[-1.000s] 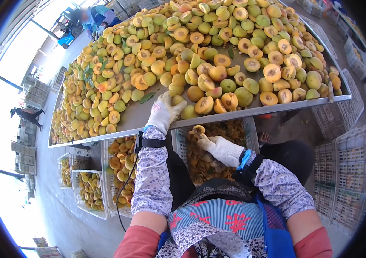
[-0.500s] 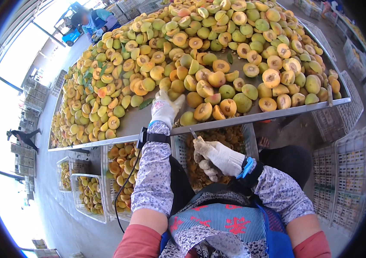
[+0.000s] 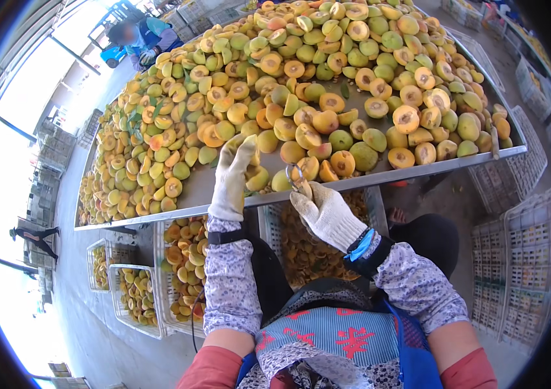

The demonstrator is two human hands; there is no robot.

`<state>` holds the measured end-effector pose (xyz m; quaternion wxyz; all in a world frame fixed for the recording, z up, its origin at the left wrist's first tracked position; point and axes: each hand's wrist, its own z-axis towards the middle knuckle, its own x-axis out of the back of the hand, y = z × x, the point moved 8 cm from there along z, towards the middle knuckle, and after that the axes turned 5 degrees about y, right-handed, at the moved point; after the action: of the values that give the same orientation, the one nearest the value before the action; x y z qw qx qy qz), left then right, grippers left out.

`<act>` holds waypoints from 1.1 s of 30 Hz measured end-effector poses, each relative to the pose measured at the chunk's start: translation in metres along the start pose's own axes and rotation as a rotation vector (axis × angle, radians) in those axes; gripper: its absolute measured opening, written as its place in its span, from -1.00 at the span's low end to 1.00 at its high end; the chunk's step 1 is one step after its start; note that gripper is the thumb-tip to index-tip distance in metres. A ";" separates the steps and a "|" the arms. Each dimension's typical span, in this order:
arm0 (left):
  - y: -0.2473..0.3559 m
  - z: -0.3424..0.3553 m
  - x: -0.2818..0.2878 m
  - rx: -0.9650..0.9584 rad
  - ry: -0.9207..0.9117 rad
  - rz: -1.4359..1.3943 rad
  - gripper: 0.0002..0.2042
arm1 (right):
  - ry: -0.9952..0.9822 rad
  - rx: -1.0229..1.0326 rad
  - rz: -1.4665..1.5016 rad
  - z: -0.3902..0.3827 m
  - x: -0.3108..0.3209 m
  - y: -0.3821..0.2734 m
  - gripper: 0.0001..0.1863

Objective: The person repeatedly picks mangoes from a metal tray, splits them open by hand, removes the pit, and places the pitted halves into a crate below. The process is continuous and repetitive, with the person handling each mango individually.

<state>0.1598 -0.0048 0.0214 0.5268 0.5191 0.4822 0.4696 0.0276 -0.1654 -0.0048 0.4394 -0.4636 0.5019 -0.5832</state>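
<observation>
A broad metal-rimmed table holds a heap of yellow-green stone fruit, many halved, some showing pit hollows. My left hand, in a stained white glove, is at the front of the heap, fingers curled around a yellow fruit that they partly hide. My right hand, also gloved, grips a small metal tool with a looped end just over the rim, right of my left hand. Below it is a crate of darker fruit pieces, partly hidden by my hand.
Crates of fruit halves stand under the table at left; empty-looking plastic crates stack at right. A person bends at the far-left corner of the table near a blue forklift. Another person walks at left.
My left hand has shifted slightly left and curled at the fruit. My right hand has risen to the rim; the piece on its tool a second ago is gone. The walking person moved.
</observation>
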 end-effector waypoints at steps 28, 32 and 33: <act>-0.005 -0.055 -0.030 -0.743 0.012 0.615 -0.65 | -0.030 0.080 -0.192 -0.007 -0.010 -0.008 -0.69; 0.003 -0.051 -0.046 -0.417 -0.148 0.442 -0.66 | -0.033 -0.001 -0.064 -0.006 -0.015 0.011 -0.66; 0.000 -0.050 -0.043 -0.300 -0.119 0.214 -0.60 | -0.035 -0.031 -0.029 -0.005 -0.018 0.015 -0.66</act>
<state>0.1056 -0.0427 0.0230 0.5728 0.5101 0.3170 0.5580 0.0265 -0.1486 -0.0214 0.4323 -0.4877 0.4964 -0.5735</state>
